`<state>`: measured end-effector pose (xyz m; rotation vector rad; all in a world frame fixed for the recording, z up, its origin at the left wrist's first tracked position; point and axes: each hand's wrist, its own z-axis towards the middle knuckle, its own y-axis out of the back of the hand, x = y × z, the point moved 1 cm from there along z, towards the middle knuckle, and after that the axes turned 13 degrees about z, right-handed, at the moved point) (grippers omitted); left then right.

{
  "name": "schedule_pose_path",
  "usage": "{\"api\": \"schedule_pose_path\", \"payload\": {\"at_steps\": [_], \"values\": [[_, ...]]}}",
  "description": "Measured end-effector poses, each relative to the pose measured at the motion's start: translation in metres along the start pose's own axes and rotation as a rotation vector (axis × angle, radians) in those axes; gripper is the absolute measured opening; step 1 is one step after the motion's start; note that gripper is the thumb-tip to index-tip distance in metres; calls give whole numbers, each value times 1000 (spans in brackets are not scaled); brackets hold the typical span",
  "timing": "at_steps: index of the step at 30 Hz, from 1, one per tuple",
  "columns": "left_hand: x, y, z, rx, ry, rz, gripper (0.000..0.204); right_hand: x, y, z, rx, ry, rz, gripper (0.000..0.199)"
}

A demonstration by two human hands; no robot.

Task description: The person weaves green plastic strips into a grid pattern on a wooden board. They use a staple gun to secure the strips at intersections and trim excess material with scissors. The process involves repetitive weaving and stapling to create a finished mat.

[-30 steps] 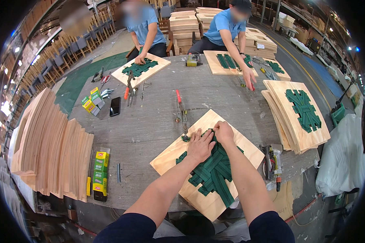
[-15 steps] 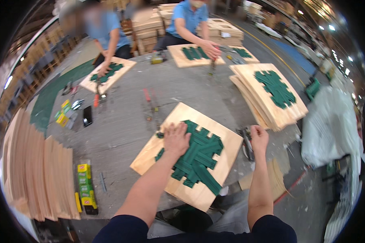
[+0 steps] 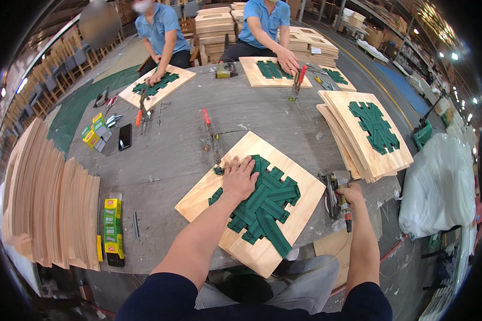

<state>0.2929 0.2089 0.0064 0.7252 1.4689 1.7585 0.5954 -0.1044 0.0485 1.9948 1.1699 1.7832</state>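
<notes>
In front of me a square wooden board (image 3: 209, 199) lies turned on the table. Green webbing strips (image 3: 265, 200) are woven across its middle, and one longer strip runs toward the near corner. My left hand (image 3: 239, 177) rests flat on the board and the webbing's left edge, fingers spread. Right of the board, my right hand (image 3: 351, 195) is closed around the handle of an air staple gun (image 3: 333, 199), which lies at the table edge with its hose fitting pointing down. The fingers' far side is partly hidden.
Finished boards (image 3: 367, 134) are stacked at the right; bare boards (image 3: 53, 198) stand at the left. Staple boxes (image 3: 113, 227), a phone (image 3: 125, 137) and a red-handled tool (image 3: 208, 125) lie on the table (image 3: 160, 176). Two people in blue shirts (image 3: 163, 32) work across from me.
My right hand has come down from a raised fist onto the staple gun. The left hand stays on the board. The whole view has shifted slightly.
</notes>
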Motion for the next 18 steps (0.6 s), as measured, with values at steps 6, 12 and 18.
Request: {"api": "schedule_pose_path", "payload": {"at_steps": [6,12,18], "values": [[5,-2,-2,33,8,-19,59,33,-7,-57,126,27,571,20],[7,-1,-3,61,10,-51,60,109,-24,-115,197,-27,841,38],[12,-1,-4,85,26,-67,60,186,-113,-113,375,-35,735,60]]}}
